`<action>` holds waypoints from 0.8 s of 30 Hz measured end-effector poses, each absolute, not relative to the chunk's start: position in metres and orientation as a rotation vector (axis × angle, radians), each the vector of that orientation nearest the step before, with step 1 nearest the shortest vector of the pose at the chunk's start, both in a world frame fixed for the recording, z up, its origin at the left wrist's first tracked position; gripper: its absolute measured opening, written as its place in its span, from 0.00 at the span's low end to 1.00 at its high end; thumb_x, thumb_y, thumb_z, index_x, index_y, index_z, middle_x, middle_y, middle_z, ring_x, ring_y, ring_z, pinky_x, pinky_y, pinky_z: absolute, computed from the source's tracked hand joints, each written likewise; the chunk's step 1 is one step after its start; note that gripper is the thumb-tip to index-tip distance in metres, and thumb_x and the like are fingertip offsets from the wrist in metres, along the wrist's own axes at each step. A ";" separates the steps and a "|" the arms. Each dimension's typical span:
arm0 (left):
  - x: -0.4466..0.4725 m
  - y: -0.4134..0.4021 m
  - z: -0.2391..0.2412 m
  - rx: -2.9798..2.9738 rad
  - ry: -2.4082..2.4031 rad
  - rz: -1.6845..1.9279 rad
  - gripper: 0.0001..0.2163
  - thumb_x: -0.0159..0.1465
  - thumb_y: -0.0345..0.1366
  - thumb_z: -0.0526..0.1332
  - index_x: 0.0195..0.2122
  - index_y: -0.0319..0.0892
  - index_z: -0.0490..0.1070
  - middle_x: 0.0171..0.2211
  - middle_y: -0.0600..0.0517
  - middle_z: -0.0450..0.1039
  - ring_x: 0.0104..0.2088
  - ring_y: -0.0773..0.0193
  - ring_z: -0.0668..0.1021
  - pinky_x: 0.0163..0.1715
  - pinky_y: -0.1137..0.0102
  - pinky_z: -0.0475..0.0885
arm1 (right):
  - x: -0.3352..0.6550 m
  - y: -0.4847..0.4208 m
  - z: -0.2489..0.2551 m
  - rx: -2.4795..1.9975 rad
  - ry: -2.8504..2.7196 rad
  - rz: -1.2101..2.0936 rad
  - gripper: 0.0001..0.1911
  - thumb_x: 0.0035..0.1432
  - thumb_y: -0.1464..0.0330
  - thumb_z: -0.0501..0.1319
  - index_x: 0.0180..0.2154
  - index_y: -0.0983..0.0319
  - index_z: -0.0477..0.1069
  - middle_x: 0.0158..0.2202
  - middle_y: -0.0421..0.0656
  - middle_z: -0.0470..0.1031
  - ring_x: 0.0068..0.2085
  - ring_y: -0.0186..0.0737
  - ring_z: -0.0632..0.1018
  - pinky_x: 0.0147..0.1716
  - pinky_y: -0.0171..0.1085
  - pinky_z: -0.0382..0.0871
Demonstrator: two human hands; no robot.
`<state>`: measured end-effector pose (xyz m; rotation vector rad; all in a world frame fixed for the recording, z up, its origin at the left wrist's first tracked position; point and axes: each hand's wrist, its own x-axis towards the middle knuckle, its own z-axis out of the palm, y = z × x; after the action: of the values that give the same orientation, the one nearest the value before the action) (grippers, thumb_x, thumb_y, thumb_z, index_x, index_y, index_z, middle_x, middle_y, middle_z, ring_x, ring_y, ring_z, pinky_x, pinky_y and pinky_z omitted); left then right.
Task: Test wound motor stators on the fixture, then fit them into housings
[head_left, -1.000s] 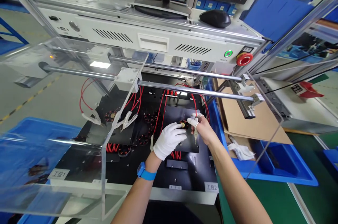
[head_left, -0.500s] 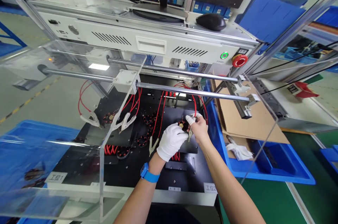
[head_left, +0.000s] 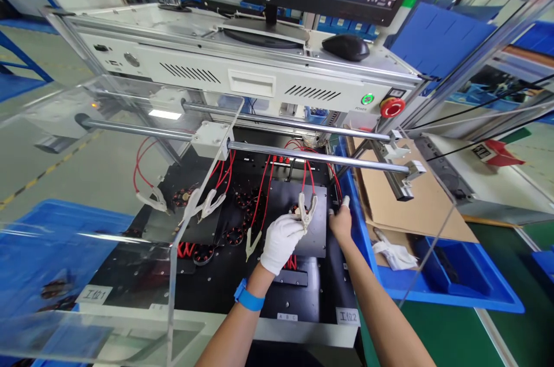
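My left hand, in a white glove, has its fingers pressed together beside the jaws of a white alligator clip on red leads. What the fingertips pinch is hidden. Just behind them, a small wound coil ring lies on the black plate, partly covered by hand and clip. My right hand, with white covers on its fingertips, is right of the plate near the hanging red wires. Its thumb and forefinger are apart, with nothing visibly held. Another white clip hangs left of my left hand.
Metal rails cross above the work area. A clear panel stands to the left, with more clips and coil rings nearby. At right, a blue bin holds cardboard and a white glove.
My right hand has let go of the white clip by the coil ring and moved right, toward the side wires. The clip now stands at my left fingertips. My left hand stays almost in place.
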<state>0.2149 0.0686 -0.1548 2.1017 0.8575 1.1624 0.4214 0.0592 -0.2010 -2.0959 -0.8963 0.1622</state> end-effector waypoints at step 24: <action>0.213 0.067 -0.156 2.069 0.848 1.097 0.05 0.54 0.28 0.62 0.29 0.44 0.76 0.31 0.51 0.77 0.42 0.61 0.75 0.44 0.65 0.72 | 0.426 0.070 -0.226 -2.051 -0.864 0.328 0.28 0.42 0.63 0.56 0.46 0.71 0.65 0.44 0.58 0.69 0.50 0.56 0.67 0.49 0.53 0.58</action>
<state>0.2135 0.0674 -0.1562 2.0690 0.8479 1.0969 0.4262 0.0696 -0.2260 -2.0510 -0.8639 0.3276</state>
